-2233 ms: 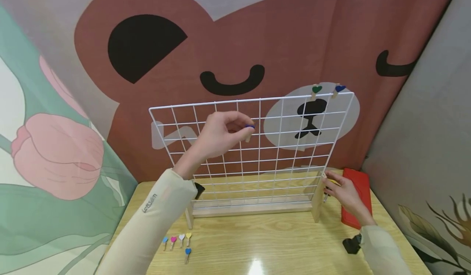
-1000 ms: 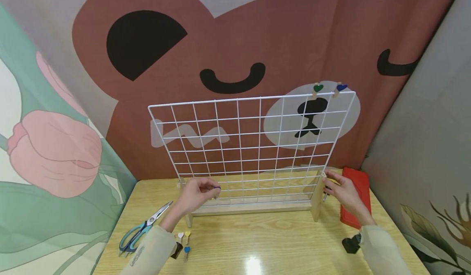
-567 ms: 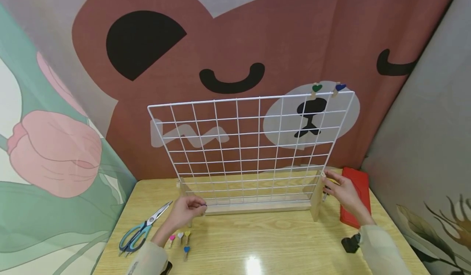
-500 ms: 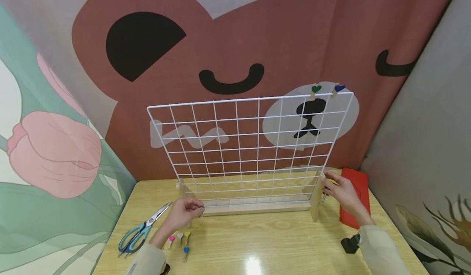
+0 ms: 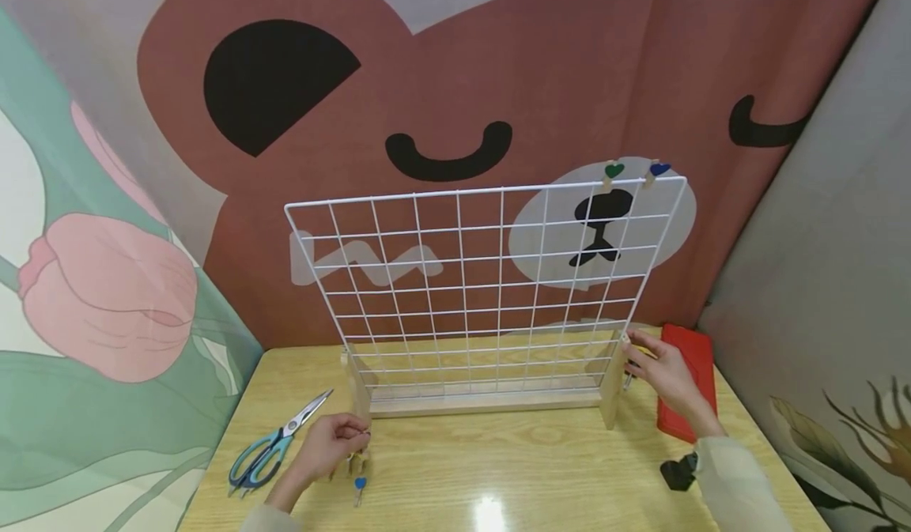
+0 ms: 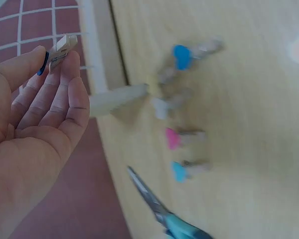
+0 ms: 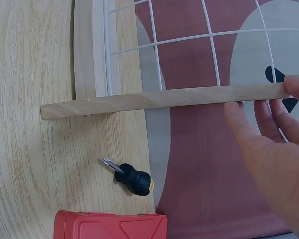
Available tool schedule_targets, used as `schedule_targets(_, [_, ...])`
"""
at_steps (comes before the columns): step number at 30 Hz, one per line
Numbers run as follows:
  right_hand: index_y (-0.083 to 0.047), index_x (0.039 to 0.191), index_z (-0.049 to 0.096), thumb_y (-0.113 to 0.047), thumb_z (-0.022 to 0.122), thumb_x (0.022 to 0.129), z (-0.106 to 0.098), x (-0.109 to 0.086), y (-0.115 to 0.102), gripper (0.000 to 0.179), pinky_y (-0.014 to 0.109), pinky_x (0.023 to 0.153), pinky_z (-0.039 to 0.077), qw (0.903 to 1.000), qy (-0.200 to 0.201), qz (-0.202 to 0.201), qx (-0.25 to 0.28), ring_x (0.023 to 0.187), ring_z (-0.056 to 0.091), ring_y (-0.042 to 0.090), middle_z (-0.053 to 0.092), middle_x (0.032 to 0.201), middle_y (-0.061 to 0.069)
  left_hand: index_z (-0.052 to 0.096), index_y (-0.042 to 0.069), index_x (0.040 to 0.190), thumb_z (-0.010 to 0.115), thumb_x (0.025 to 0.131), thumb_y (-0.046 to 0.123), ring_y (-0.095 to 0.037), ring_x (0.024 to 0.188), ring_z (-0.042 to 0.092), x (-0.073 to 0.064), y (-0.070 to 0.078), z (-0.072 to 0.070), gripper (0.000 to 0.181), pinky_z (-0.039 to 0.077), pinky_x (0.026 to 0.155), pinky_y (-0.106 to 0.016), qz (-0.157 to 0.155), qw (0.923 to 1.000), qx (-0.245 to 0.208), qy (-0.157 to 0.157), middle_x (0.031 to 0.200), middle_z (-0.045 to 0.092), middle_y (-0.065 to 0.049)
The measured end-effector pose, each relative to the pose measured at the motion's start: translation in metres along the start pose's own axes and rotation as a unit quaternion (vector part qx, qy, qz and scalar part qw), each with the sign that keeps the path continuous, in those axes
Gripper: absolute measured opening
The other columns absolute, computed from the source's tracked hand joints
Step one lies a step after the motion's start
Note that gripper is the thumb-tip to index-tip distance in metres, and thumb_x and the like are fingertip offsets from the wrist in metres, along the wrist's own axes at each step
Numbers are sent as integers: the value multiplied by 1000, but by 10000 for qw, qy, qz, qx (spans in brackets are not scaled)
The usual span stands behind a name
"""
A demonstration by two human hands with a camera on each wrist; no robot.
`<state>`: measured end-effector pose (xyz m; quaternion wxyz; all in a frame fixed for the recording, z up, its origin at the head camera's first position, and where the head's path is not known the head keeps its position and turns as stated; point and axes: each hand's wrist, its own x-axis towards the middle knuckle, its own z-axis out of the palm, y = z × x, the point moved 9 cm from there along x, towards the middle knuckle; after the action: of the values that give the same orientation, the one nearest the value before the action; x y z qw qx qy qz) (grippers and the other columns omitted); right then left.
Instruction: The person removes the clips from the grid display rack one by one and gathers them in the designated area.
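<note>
Wooden clothespin with a blue top is pinched in the left hand, thumb against fingertips, near the left end of that white wire grid rack. Right hand is well apart from it, gripping the rack's light wooden upright.

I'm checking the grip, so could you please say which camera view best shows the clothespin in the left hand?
The left wrist view: the clothespin pinched in the left hand shows its wooden body and blue edge. The head view leaves it barely discernible; the right wrist view lacks it.
</note>
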<state>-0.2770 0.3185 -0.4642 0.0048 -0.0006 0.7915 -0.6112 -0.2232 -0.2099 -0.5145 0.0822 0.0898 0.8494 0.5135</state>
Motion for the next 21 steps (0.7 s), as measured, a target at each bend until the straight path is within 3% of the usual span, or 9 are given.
schedule_targets(7, [9, 146, 26, -28, 52, 100, 0, 0, -1, 64, 24, 86, 51, 10000, -37, -27, 38, 98, 54, -9, 32, 144, 31, 65, -11, 97, 71, 84, 7, -16, 64, 63, -18, -37, -3, 23, 48, 52, -24, -536, 9982, -131, 235, 79, 69, -12])
schedule_targets(13, [9, 146, 26, -28, 52, 100, 0, 0, -2, 64, 36, 92, 47, 10000, -47, -28, 75, 99, 54, -8, 31, 145, 30, 67, -6, 91, 73, 83, 8, -15, 65, 63, -28, -60, -2, 17, 50, 53, -24, -807, 9962, 91, 315, 75, 68, -7])
schedule_targets(21, [8, 147, 26, -28, 52, 100, 0, 0, 0, 64, 38, 93, 46, 10000, -39, 35, 30, 102, 55, -5, 31, 145, 30, 69, -1, 85, 74, 82, 8, -12, 64, 62, -38, -71, 0, 12, 48, 55, -22, -719, 9951, 600, 309, 74, 67, -3])
